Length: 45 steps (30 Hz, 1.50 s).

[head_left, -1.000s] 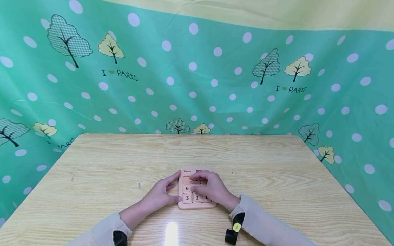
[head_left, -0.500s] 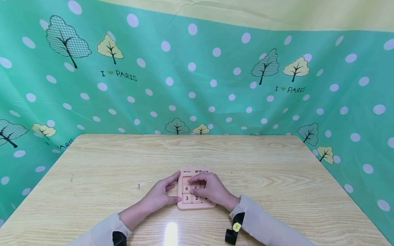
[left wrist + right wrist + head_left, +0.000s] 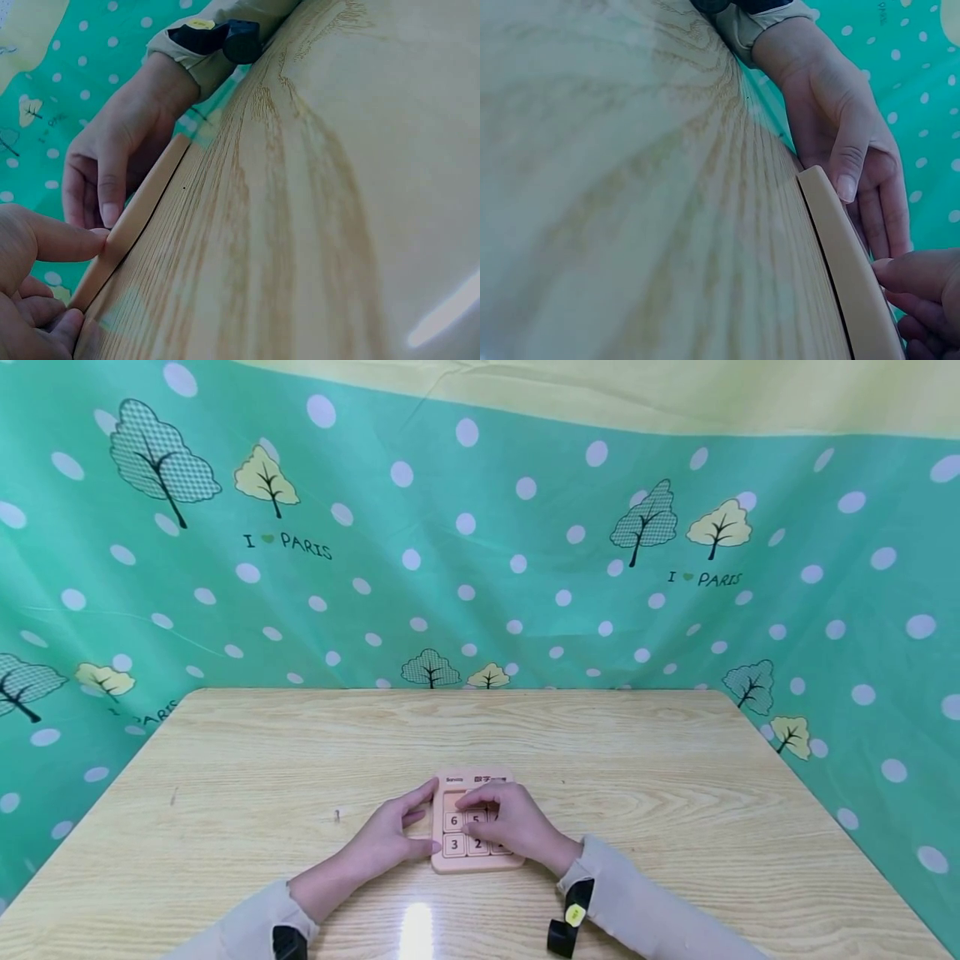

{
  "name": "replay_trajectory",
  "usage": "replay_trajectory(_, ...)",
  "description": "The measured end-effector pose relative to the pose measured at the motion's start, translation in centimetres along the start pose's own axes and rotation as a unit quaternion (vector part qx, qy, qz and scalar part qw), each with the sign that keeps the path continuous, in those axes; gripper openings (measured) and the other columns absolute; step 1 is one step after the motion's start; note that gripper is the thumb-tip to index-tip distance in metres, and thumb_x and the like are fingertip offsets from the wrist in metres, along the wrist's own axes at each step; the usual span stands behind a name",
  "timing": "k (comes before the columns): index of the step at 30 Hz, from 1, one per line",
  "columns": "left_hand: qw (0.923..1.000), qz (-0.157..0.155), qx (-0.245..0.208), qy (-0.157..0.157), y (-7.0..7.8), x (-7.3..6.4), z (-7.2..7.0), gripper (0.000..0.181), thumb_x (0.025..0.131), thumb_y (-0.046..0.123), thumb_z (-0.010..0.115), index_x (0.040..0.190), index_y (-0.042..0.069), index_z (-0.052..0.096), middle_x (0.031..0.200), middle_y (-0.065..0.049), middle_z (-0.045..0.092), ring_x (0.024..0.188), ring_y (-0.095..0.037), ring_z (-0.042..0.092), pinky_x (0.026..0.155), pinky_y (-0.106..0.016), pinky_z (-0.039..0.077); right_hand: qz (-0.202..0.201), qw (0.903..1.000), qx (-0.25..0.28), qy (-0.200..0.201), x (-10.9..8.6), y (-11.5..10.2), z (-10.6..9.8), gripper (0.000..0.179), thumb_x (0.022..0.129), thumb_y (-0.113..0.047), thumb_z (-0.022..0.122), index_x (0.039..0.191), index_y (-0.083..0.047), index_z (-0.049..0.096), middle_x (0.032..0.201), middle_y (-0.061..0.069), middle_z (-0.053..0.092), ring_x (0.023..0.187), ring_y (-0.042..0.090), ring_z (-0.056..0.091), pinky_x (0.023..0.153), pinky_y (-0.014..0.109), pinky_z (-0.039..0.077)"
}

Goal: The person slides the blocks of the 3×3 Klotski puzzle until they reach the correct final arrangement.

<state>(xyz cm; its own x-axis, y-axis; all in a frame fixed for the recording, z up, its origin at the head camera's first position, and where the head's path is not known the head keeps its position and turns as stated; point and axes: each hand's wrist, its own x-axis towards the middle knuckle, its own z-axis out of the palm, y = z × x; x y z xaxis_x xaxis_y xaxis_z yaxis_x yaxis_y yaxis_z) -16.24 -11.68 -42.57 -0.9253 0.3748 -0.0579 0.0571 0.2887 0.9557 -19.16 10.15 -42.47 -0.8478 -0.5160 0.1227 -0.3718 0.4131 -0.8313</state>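
A pink number sliding puzzle [image 3: 478,864] lies flat on the table. Tiles 6, 5, 3 and 2 show, with a bare slot [image 3: 452,798] at top left; the rest of the top row and the right column are largely hidden. Along the puzzle's left side, my left hand [image 3: 386,831] sets its fairly straight index finger at the upper edge and its thumb near the lower corner. My right hand [image 3: 513,817] arches over the tiles, index fingertip by the bare slot and thumb tip over the 5 tile [image 3: 476,820]. Both wrist views show the puzzle's side edge [image 3: 131,217] between the hands.
The wood-grain table [image 3: 300,735] extends around the puzzle. Green dotted cloth [image 3: 480,568] hangs behind and at both sides. A black strap with a yellow tag [image 3: 575,915] circles the right sleeve, and its black end sticks out beside the wrist.
The right thumb and fingers have shifted slightly, uncovering more of the 5 tile and covering the top-row tile glimpsed earlier. The left hand keeps its place at the puzzle's side.
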Motion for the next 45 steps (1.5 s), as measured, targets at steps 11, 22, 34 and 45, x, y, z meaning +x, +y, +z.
replay_trajectory(11, 1.0, 0.0, -0.004, -0.001, -0.2, 0.0, 0.0, 0.086, 0.076, 0.008, 0.075, 0.147, 0.001, 0.027, 0.151, -0.022, 0.026, 0.129, -0.046, 0.036, 0.108, -0.046, 0.036, 0.014, 0.9992, -0.025, 0.028, 0.2, 0.0, 0.3, 0.026, 0.077, -0.009, 0.076, 0.102, -0.012, 0.073, 0.099, -0.006, 0.066, 0.099, 0.014, 0.055, 0.089, 0.026, 0.047)
replay_trajectory(22, 0.9999, -0.012, -0.004, -0.006, -0.5, 0.3, 0.0, 0.086, 0.077, 0.008, 0.075, 0.147, 0.002, 0.026, 0.152, -0.019, 0.026, 0.131, -0.045, 0.035, 0.108, -0.043, 0.037, 0.005, 0.9977, -0.052, 0.042, 0.8, -0.2, 0.5, 0.024, 0.077, -0.01, 0.076, 0.101, -0.011, 0.073, 0.096, -0.002, 0.065, 0.089, 0.013, 0.054, 0.077, 0.023, 0.048)
replay_trajectory(34, 0.9999, -0.014, -0.008, 0.004, 0.1, 0.1, 0.1, 0.085, 0.076, 0.007, 0.075, 0.147, 0.003, 0.028, 0.151, -0.019, 0.028, 0.13, -0.044, 0.037, 0.108, -0.044, 0.037, 0.002, 0.9973, -0.048, 0.057, 1.4, 0.0, 0.5, 0.022, 0.079, -0.01, 0.075, 0.101, -0.01, 0.073, 0.098, 0.0, 0.068, 0.095, 0.016, 0.057, 0.084, 0.028, 0.049)
replay_trajectory(45, 0.9999, -0.007, -0.011, 0.005, -0.1, 0.1, 0.1, 0.085, 0.076, 0.006, 0.075, 0.147, 0.002, 0.028, 0.151, -0.019, 0.029, 0.13, -0.043, 0.037, 0.109, -0.045, 0.035, 0.018, 0.9961, -0.054, 0.067, 1.8, 0.0, 0.6, 0.024, 0.077, -0.01, 0.075, 0.102, -0.011, 0.072, 0.103, -0.001, 0.068, 0.097, 0.014, 0.058, 0.087, 0.027, 0.049)
